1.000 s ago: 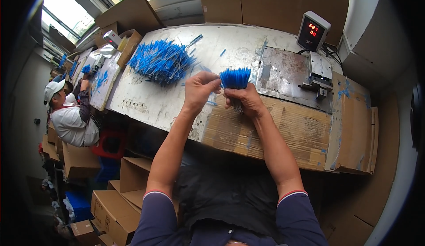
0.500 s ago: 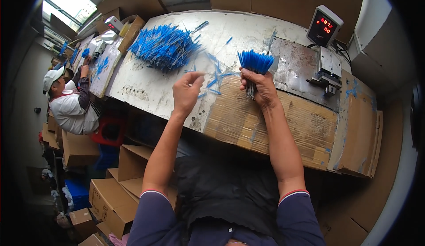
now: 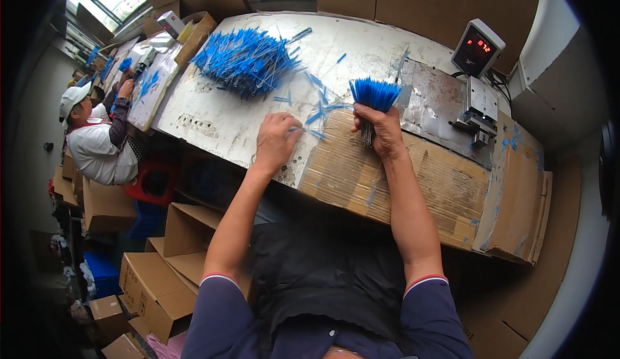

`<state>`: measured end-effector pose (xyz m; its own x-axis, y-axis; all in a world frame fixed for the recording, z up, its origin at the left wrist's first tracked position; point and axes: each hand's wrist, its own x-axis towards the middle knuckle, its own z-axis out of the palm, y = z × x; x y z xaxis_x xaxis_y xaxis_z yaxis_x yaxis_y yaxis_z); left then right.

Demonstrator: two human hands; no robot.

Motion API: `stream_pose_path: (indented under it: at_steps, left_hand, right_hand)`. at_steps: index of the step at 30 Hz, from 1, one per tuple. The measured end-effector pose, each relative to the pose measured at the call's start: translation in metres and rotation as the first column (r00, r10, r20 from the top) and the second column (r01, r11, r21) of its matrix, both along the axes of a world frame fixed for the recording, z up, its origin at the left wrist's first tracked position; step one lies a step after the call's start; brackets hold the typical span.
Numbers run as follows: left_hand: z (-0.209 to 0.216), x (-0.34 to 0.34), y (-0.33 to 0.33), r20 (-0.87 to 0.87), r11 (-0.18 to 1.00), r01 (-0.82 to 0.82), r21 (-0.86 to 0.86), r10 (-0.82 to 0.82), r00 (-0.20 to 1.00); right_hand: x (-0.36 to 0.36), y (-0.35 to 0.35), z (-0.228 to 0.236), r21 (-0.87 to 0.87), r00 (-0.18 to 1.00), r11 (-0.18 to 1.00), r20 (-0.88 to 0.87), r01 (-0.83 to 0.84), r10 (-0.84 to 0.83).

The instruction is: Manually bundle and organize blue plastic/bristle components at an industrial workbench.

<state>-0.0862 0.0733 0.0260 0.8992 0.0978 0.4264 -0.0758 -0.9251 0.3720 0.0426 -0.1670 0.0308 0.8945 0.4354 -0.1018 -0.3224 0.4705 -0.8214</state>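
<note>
The right grip (image 3: 386,129) makes a fist around a blue-tipped bundle (image 3: 374,94); left of it, the left grip (image 3: 276,140) curls palm-down over the desk (image 3: 236,123), its hold unclear.

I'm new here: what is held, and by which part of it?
The right grip holds a bundle by its stems, just below the blue ends. Whether the left grip holds anything cannot be told.

Saw plastic-looking sticks (image 3: 376,94) above centre, a scuffed, dull metal plate (image 3: 433,97) at upper right, and a rough, matt cardboard sheet (image 3: 413,184) right of centre.
</note>
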Motion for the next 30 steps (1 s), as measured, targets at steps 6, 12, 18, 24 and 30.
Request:
stream_pose_path:
  at_steps: [6, 12, 18, 24, 30]
  left_hand:
    - [0.004, 0.005, -0.004, 0.057, 0.989, 0.104, 0.106, -0.111, 0.992]
    - [0.006, 0.007, -0.006, 0.114, 0.972, 0.146, 0.183, -0.169, 0.979]
    - [0.028, 0.013, -0.022, 0.139, 0.93, 0.264, 0.256, -0.306, 0.942]
    - [0.046, 0.02, -0.03, 0.184, 0.923, 0.282, 0.262, -0.335, 0.924]
    - [0.024, 0.009, -0.023, 0.342, 0.971, -0.022, -0.238, 0.105, 0.934]
  right_hand:
    - [-0.002, 0.004, 0.0, -0.007, 0.998, 0.999, 0.049, -0.045, 0.045]
    - [-0.002, 0.006, -0.01, -0.077, 0.988, 0.997, 0.15, -0.029, 0.04]
    - [-0.007, 0.013, -0.016, -0.234, 0.89, 0.972, 0.444, 0.006, 0.101]
    - [-0.02, 0.006, 0.017, -0.466, 0.888, 0.849, 0.239, -0.249, 0.392]
    - [-0.017, 0.003, 0.014, -0.417, 0.915, 0.864, 0.156, -0.281, 0.373]
